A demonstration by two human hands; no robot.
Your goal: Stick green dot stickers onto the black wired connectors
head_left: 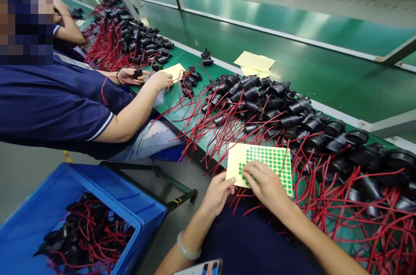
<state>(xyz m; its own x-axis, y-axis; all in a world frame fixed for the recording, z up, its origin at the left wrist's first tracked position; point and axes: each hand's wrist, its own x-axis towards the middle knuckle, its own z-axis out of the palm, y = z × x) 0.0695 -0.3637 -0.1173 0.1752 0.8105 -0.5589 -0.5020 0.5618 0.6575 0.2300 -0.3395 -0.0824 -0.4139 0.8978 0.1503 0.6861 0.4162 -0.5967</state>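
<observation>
A sheet of green dot stickers (260,166) is being held at the near edge of the green workbench (325,80), lying over red wires. Its near-left corner is being pinched by the left hand (218,191). The right hand (264,184) is being pressed on it, fingertips (246,170) picking at a dot. Black connectors w/ red leads (276,106) are being piled just behind. At the far-left end, a co-worker's hands (146,77) are being kept busy w/ another connector. A blue bin (107,197) is being kept on the floor, left.

Yellow sheet (260,166), green dot stickers, flat
</observation>
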